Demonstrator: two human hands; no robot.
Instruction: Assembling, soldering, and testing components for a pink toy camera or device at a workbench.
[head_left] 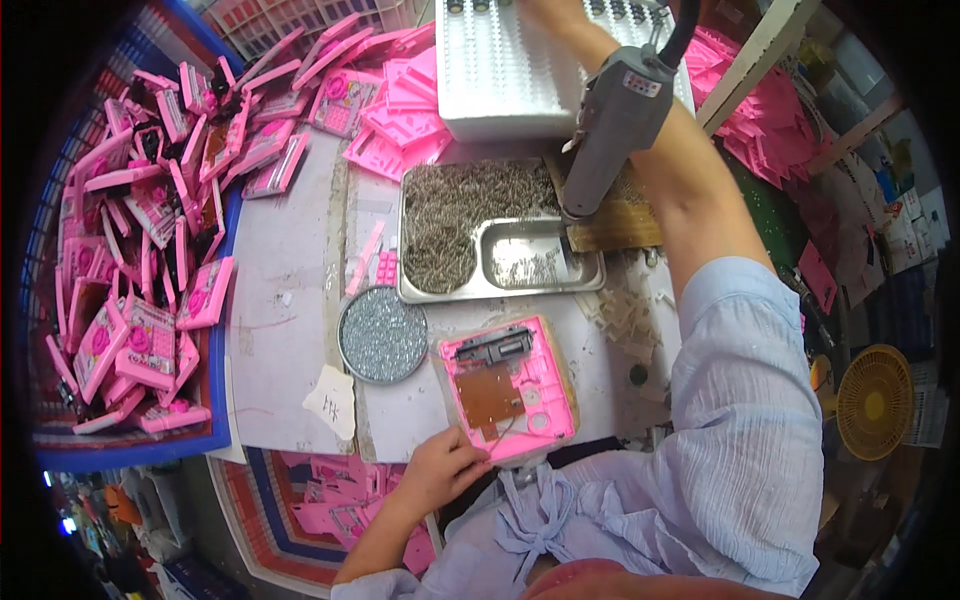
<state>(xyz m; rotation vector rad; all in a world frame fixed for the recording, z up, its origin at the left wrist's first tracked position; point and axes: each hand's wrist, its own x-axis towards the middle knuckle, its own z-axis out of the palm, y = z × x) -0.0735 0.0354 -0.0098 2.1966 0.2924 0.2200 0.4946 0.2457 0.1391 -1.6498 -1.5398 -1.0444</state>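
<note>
Pale worktop (pixel 285 330) is seen from above, edges curved by the lens, with heaped pink plastic on several sides. Just below the centre of the frame, an open pink casing (pixel 540 375) is laid on the worktop; a dark grey mechanism (pixel 495 345) and a brown board (pixel 488 393) are seated inside it. Its lower-left corner is grasped by the fingertips of the left hand (pixel 443 468). At the top edge, the right hand (pixel 548 8) is reached over a white ridged tray (pixel 500 120) and partly cut off by the frame, so whether anything is gripped cannot be told. In front of the right forearm, a grey powered tool (pixel 622 125) is seen, its cable running up to the top edge. Above the casing, a steel tray (pixel 408 290) is filled with small metal parts; left of the casing, a round dish (pixel 382 335) is heaped with silvery pieces. At the left, a blue-rimmed basket (pixel 130 450) is piled with pink units (pixel 150 345). At the lower right, a yellow fan (pixel 873 402) is seen.
</note>
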